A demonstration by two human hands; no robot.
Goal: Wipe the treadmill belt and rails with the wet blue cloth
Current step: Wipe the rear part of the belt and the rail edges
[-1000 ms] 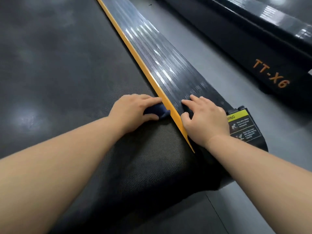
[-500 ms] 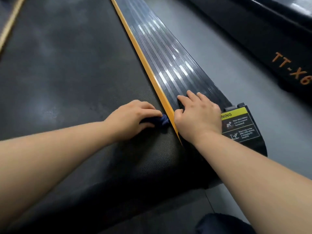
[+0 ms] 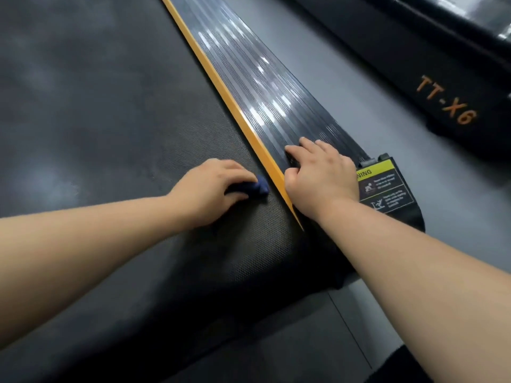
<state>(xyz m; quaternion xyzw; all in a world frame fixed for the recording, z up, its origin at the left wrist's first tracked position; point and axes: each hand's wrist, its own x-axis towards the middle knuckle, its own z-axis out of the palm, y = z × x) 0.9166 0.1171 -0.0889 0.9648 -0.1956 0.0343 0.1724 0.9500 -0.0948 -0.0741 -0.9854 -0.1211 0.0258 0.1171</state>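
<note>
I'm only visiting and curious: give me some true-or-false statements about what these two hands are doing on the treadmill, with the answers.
1. The left hand grips the blue cloth on the belt. True.
2. The right hand holds a spray bottle. False: it rests flat on the ribbed side rail.
3. The blue cloth lies on the ribbed side rail. False: it is on the belt, left of the orange strip.
4. A yellow-topped warning label sits beside the right hand. True.
</note>
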